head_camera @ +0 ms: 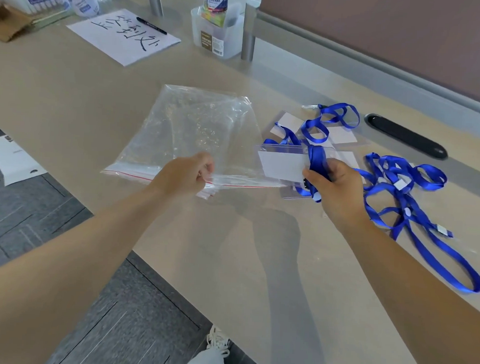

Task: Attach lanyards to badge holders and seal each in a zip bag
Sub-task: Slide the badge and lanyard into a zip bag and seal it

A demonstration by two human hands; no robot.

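- Left hand (188, 173): we see its fingers curled, pinching the zip bag (196, 135) at the red-lined mouth edge, which faces us; the bag is clear and its far end lies on the counter (71, 95).
- Right hand (334, 184): we see it gripping a badge holder (283, 163) together with a bunched blue lanyard (317, 161) — the holder's white card points toward the bag mouth, just beside it.
- Behind this hand: more badge holders (338, 135) with a lanyard across them.
- To the right: loose lanyards (405, 187) in a tangle — one loop trails toward the counter's near edge.
- Far side: a handwritten sheet (124, 35) with a black marker (151, 25) on it.
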